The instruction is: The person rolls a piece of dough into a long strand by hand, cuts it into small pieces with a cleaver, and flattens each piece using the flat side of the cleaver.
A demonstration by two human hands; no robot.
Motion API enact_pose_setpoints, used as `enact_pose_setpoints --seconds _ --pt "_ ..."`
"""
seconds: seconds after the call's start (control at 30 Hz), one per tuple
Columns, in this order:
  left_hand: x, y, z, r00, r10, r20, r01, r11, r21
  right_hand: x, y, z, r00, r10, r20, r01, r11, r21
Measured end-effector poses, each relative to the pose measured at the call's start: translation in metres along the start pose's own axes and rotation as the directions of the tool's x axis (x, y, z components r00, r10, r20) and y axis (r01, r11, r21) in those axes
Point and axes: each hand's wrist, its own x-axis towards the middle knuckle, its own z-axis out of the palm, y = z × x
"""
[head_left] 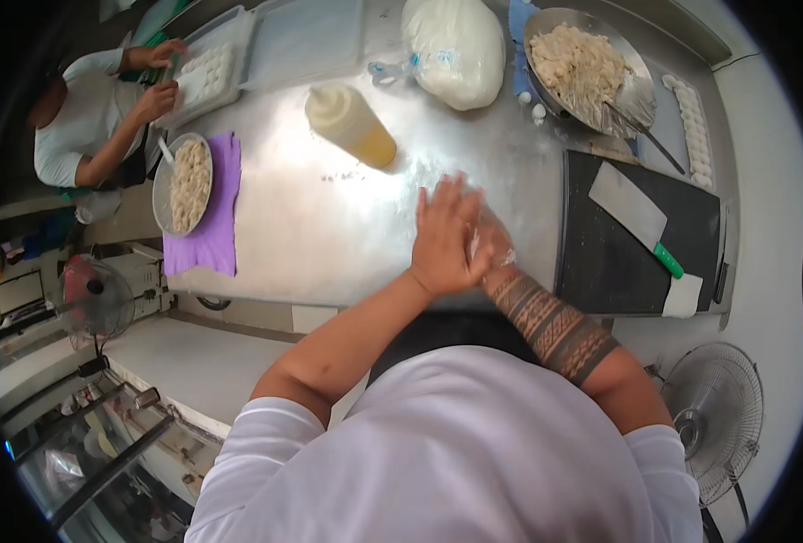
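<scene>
Left hand [439, 240] and right hand [495, 237] pressed together; white residue [508, 258] on the right. Contents between palms: cannot tell. Nearest container: squeeze bottle [340, 119], yellow inside. Beyond: smaller bowl [160, 206], metal bowl [635, 65], both holding pale mixture.

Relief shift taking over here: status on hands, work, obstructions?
Left hand across right hand, touching. White residue on right; anything between palms hidden. Translucent plastic squeeze bottle beyond hands, not blocking.
</scene>
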Motion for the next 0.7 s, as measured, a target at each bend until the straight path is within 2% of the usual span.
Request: enact_pose_setpoints --seconds 0.03,0.13,0.17,0.23,0.3,0.33,0.43,0.47,0.5,0.57,0.6,0.63,0.67,0.7 --pt "0.012 0.005 -0.006 0.988 0.151 0.041 -0.155 0.983 0.095 -0.002 0.001 -0.001 0.999 -0.015 0.048 0.023 0.986 -0.164" --pt "0.006 -0.016 0.013 0.924 0.291 0.246 -0.251 0.951 -0.181 -0.006 0.002 -0.004 0.976 -0.004 0.218 0.136 0.794 -0.593" --pt "0.008 -0.019 0.018 0.93 0.276 0.243 -0.237 0.955 -0.18 -0.001 0.004 -0.005 0.963 0.011 0.269 0.188 0.686 -0.703" --pt "0.017 -0.021 0.025 0.941 0.247 0.233 -0.209 0.962 -0.176 0.016 0.01 -0.011 0.95 0.017 0.311 0.251 0.548 -0.798" --pt "0.031 -0.032 0.032 0.95 0.242 0.198 -0.207 0.961 -0.183 0.029 0.013 -0.018 0.953 -0.01 0.303 0.263 0.525 -0.81" --pt "0.037 -0.036 0.035 0.953 0.238 0.185 -0.201 0.959 -0.2 0.036 0.007 -0.027 0.933 0.1 0.346 0.232 0.567 -0.79" --pt "0.065 -0.045 0.04 0.965 0.215 0.15 -0.195 0.971 -0.137 0.062 0.033 -0.024 0.945 0.089 0.315 0.166 0.699 -0.696" --pt "0.073 -0.046 0.039 0.968 0.205 0.141 -0.193 0.976 -0.1 0.07 0.04 -0.024 0.953 0.091 0.287 -0.005 0.957 -0.289" --pt "0.077 -0.048 0.04 0.977 0.178 0.121 -0.169 0.982 -0.084 0.081 0.046 -0.025 0.959 0.105 0.264 -0.16 0.967 0.197" --pt "0.087 -0.053 0.043 0.988 0.135 0.072 -0.131 0.99 -0.052 0.1 0.055 -0.024 0.982 0.032 0.186 -0.144 0.761 0.633" --pt "0.092 -0.056 0.044 0.992 0.115 0.044 -0.113 0.993 -0.035 0.107 0.059 -0.023 0.99 -0.065 0.122 -0.026 0.781 0.624" --pt "0.096 -0.058 0.045 0.996 0.092 0.018 -0.092 0.996 -0.022 0.109 0.053 -0.027 0.987 -0.101 0.128 0.045 0.921 0.387" --pt "0.101 -0.059 0.046 0.997 0.072 -0.008 -0.072 0.997 -0.012 0.112 0.047 -0.03 0.981 -0.138 0.133 0.122 0.985 0.122" --pt "0.11 -0.058 0.045 0.98 -0.194 0.047 0.199 0.972 -0.127 0.113 0.023 -0.044 0.981 -0.077 0.18 0.144 0.906 -0.398"
